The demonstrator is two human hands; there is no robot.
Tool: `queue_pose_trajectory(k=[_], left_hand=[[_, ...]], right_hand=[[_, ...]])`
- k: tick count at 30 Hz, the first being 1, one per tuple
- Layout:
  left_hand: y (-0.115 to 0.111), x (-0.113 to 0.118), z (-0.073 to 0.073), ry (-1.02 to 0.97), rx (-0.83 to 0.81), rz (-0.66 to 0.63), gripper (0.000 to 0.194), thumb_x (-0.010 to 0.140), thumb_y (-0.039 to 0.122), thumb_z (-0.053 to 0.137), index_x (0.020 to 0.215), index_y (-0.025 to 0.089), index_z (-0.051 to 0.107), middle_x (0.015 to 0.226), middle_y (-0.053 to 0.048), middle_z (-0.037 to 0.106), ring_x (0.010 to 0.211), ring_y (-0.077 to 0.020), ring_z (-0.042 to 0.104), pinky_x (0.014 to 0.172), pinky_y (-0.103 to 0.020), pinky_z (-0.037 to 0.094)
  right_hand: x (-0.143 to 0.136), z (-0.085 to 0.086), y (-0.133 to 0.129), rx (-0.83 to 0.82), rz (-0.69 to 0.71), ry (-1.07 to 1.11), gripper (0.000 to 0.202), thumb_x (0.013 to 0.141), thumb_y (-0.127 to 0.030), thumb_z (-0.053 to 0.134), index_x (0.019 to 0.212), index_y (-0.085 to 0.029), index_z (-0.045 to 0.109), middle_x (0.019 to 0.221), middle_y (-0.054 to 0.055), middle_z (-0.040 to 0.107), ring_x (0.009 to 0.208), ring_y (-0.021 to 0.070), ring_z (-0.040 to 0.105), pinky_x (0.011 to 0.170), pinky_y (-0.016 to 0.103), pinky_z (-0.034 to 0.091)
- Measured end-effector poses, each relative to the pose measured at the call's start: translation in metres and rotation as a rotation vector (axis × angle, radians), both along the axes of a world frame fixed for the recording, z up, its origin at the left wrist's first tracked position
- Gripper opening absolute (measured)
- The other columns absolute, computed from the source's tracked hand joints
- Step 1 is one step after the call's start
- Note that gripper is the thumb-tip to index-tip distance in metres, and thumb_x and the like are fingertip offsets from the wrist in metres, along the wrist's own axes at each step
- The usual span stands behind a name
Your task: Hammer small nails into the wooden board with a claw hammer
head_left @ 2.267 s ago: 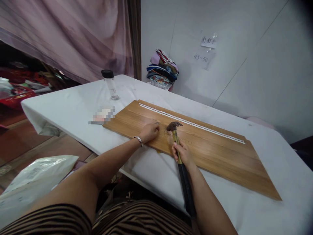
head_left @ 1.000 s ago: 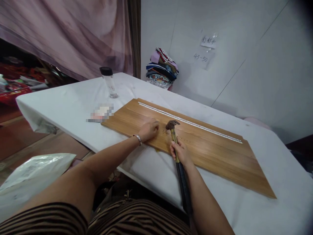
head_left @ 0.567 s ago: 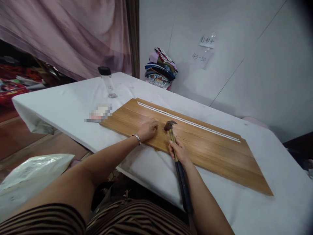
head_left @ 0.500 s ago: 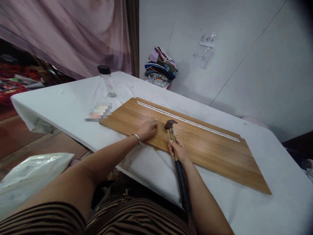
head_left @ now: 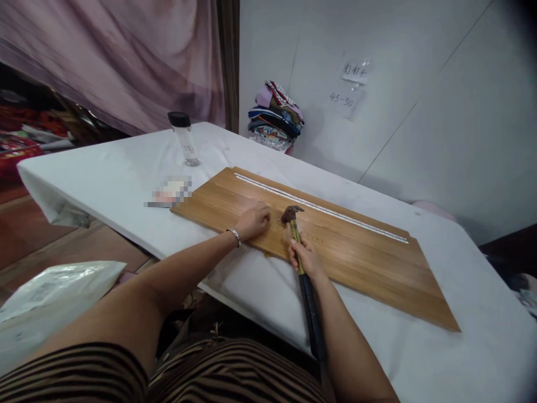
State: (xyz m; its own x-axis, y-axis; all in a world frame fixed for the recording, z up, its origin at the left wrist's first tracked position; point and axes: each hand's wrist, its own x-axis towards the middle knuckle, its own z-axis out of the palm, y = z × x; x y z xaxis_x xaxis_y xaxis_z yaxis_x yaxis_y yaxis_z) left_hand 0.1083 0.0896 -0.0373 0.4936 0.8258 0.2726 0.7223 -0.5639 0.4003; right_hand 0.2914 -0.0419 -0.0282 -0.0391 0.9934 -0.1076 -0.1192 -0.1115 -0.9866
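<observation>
My right hand (head_left: 305, 256) is wrapped round the upper shaft of a claw hammer (head_left: 289, 214), close below its rusty head. The hammer's black grip (head_left: 309, 319) runs back under my forearm. Its head is over a wooden board (head_left: 369, 268), just right of my left hand (head_left: 254, 219). That left hand rests on the board with its fingers curled in; whatever they may hold is hidden. A row of small dark dots, perhaps nail heads (head_left: 318, 239), shows on the board to the right of the hammer.
Two white measuring strips (head_left: 319, 206) run along the board's far side. On the white-covered table (head_left: 104, 173) stand a clear bottle (head_left: 184, 143) with a black lid and a blurred flat item (head_left: 170, 192). Folded clothes (head_left: 277, 117) are stacked by the wall. A plastic bag (head_left: 59, 296) lies at lower left.
Both hands and the hammer stay in nearly the same place. The view has shifted very slightly.
</observation>
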Motion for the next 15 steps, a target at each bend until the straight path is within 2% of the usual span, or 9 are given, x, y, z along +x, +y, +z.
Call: queue_pose_trajectory(k=[7,15], left_hand=[[0.0019,-0.0011,-0.0027,-0.023,0.000,-0.009,0.019,0.079,0.014,0.047,0.081,0.020,0.065,0.086,-0.004,0.067,0.082,-0.0173,0.060,0.079,-0.030,0.047],[-0.0012,0.0010,-0.0003,-0.072,0.049,-0.132,0.028,0.090,0.028,0.047,0.110,0.020,0.065,0.096,-0.007,0.066,0.089,-0.0181,0.060,0.085,-0.032,0.048]], right_hand=[[-0.0005,-0.0019,0.0009,-0.008,-0.019,0.013,0.037,0.074,-0.052,0.064,0.073,-0.022,0.043,0.049,-0.010,0.048,0.029,0.0051,0.038,0.027,0.018,0.030],[-0.0009,-0.0037,0.0019,0.010,0.004,-0.001,0.035,0.076,-0.051,0.063,0.076,-0.022,0.042,0.049,-0.011,0.048,0.029,0.0052,0.037,0.027,0.018,0.029]])
